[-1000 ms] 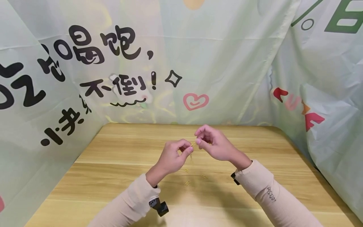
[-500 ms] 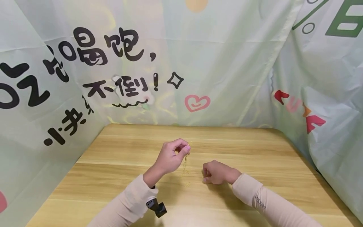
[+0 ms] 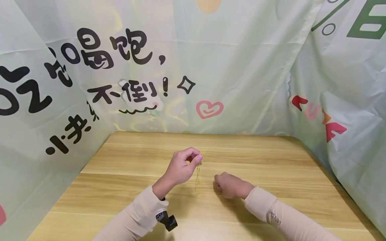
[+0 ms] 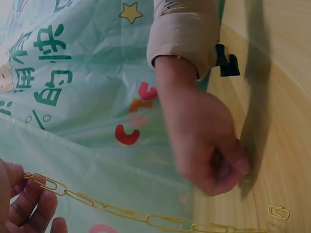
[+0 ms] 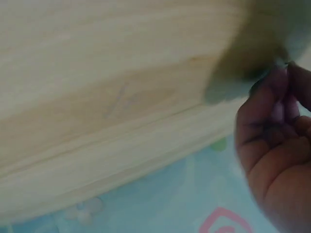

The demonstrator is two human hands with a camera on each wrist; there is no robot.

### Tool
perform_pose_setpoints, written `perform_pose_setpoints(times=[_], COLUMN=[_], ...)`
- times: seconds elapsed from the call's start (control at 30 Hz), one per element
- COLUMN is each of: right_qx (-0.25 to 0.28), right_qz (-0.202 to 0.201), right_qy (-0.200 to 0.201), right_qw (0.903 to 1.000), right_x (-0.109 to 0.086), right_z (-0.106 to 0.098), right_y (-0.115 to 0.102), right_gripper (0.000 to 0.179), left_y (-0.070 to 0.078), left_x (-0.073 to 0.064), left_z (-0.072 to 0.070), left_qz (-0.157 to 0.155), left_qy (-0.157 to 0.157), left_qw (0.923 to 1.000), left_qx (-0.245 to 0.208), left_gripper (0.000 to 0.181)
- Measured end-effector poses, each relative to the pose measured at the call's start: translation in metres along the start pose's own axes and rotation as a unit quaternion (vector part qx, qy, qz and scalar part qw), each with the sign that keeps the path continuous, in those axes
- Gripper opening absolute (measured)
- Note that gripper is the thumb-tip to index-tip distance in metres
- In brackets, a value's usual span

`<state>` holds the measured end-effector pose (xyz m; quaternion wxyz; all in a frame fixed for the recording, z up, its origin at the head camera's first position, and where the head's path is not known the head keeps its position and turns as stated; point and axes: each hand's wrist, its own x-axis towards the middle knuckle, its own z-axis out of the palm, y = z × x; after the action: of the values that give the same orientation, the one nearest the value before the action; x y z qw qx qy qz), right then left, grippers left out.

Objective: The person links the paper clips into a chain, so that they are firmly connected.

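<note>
Thumb and forefinger of my left hand (image 3: 184, 167) pinch the upper end of a chain of linked yellow paper clips (image 4: 129, 212). In the head view the chain hangs down over the table from those fingertips. My right hand (image 3: 230, 185) is low at the tabletop, right of the chain, thumb and fingers pinched together. A small yellow paper clip (image 4: 247, 175) shows at its fingertips in the left wrist view, mostly hidden by them. A loose yellow paper clip (image 4: 279, 212) lies on the wood close to that hand.
The wooden table (image 3: 126, 194) spreads out under both hands. Printed cloth (image 3: 241, 67) hangs behind it and along both sides. A black wrist camera (image 3: 167, 221) sits below the left cuff.
My right hand has left the left fingertips and come down to the tabletop, where it now pinches a paper clip. My left hand has barely moved; the chain now hangs in view.
</note>
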<state>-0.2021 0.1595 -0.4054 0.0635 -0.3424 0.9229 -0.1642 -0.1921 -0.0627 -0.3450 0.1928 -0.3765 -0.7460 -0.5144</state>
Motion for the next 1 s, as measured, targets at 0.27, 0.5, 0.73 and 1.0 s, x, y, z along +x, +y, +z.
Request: perform_pose_setpoints(times=[0.27,0.5,0.73,1.0], right_qx=[0.297,0.331,0.379,0.399], right_qz=[-0.053,-0.094,-0.118,-0.126], right_qy=[0.161,0.217,0.208,0.189], right_qw=[0.9396,0.9135,0.894,0.8885], right_x=[0.0,-0.006,-0.008,-0.007], right_z=[-0.055,-0.086,-0.089,-0.087], right_y=[-0.019,-0.04,-0.041,-0.045], right_gripper=[0.015,0.024,0.027,0.026], left_y=[-0.003,0.0,0.004,0.004], left_x=[-0.002,0.002,0.005,0.006], left_z=[-0.001,-0.001,0.003,0.005], left_qz=[0.008,0.027,0.074,0.141], left_qy=[0.002,0.002,-0.003,0.013], left_qw=[0.9999,0.9994,0.9963,0.9842], left_qx=[0.01,0.021,0.043,0.107], left_gripper=[0.01,0.009,0.008,0.01])
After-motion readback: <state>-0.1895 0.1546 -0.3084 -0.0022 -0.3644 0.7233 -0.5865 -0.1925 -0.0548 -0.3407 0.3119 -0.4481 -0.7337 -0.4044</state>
